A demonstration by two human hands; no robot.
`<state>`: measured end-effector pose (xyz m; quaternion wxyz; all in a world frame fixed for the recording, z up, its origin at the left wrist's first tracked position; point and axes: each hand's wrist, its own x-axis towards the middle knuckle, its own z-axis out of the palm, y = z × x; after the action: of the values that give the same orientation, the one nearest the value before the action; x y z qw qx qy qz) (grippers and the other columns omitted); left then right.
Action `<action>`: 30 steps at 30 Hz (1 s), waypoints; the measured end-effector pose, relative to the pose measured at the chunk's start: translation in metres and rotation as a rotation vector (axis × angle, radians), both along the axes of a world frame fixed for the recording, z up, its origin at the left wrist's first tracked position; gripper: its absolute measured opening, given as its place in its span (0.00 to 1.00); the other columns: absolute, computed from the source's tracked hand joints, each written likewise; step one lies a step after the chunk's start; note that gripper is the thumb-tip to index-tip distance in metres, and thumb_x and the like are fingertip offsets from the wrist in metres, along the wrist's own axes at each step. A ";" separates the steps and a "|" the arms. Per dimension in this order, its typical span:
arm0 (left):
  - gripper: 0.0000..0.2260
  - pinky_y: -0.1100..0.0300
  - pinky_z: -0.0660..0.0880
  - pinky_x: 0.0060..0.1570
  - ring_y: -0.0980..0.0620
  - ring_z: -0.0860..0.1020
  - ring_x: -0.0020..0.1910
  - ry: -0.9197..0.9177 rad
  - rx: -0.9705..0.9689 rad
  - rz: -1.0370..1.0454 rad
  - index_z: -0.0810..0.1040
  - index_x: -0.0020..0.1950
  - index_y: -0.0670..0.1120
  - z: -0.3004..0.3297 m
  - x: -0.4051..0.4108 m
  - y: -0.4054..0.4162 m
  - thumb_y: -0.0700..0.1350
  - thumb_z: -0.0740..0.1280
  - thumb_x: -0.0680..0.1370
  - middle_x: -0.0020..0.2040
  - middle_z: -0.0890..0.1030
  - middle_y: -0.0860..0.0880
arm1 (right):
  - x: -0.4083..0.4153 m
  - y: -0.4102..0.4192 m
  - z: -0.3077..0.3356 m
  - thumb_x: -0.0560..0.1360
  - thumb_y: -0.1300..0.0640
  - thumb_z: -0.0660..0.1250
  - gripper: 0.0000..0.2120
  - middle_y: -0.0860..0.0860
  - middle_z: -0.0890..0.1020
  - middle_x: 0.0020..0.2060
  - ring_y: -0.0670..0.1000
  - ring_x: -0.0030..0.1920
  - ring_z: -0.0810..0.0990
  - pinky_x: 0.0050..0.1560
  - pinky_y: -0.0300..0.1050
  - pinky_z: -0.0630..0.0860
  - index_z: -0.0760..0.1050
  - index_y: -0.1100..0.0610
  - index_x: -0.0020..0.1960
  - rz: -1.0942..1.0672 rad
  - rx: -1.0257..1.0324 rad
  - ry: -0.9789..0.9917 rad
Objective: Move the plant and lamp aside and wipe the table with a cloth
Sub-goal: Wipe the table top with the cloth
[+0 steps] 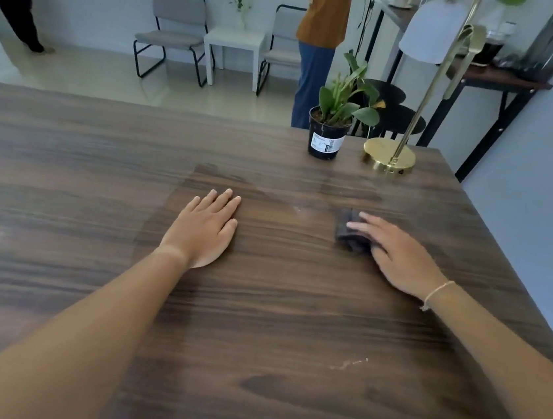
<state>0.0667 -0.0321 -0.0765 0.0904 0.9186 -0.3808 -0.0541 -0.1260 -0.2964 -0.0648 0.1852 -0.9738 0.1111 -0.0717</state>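
Note:
A dark folded cloth lies on the brown wooden table, and my right hand rests flat on its right part, pressing it down. My left hand lies flat on the table with fingers slightly apart, holding nothing, left of the cloth. A green plant in a black pot stands near the table's far edge, to the right. Just right of it stands a gold lamp with a round base, a slanted stem and a white shade up high.
A damp-looking darker patch shows ahead of my left hand. Small white marks sit near the front right. Beyond the table a person in an orange top stands; two chairs and a white side table are by the wall.

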 end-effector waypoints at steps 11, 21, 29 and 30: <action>0.23 0.57 0.44 0.76 0.52 0.47 0.78 0.034 -0.054 -0.024 0.52 0.77 0.50 -0.002 0.028 -0.002 0.49 0.48 0.82 0.79 0.50 0.52 | 0.021 0.069 -0.009 0.71 0.64 0.56 0.25 0.48 0.69 0.69 0.46 0.69 0.64 0.71 0.35 0.53 0.71 0.47 0.65 0.403 -0.003 -0.060; 0.23 0.58 0.46 0.76 0.52 0.49 0.78 0.028 -0.032 -0.105 0.54 0.76 0.50 0.003 0.119 0.002 0.51 0.50 0.81 0.78 0.52 0.51 | 0.146 0.108 -0.016 0.75 0.61 0.54 0.24 0.50 0.64 0.73 0.56 0.72 0.61 0.72 0.47 0.54 0.66 0.46 0.69 0.145 -0.029 -0.046; 0.23 0.55 0.46 0.76 0.49 0.49 0.78 -0.008 0.026 -0.092 0.52 0.76 0.53 0.004 0.185 0.018 0.54 0.49 0.81 0.79 0.51 0.51 | 0.186 0.028 -0.006 0.74 0.66 0.57 0.25 0.51 0.65 0.72 0.56 0.71 0.64 0.71 0.46 0.57 0.68 0.48 0.67 -0.255 0.018 -0.060; 0.23 0.55 0.46 0.76 0.50 0.49 0.78 -0.011 0.015 -0.101 0.53 0.76 0.54 0.003 0.187 0.018 0.54 0.49 0.81 0.79 0.51 0.51 | 0.210 0.038 -0.007 0.74 0.66 0.57 0.25 0.53 0.65 0.72 0.57 0.71 0.64 0.71 0.48 0.58 0.68 0.49 0.68 -0.276 0.005 -0.062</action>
<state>0.2535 -0.0141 -0.0732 0.0784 0.8992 -0.4267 -0.0563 0.0840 -0.2580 -0.0714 0.1794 -0.9460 0.2385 -0.1262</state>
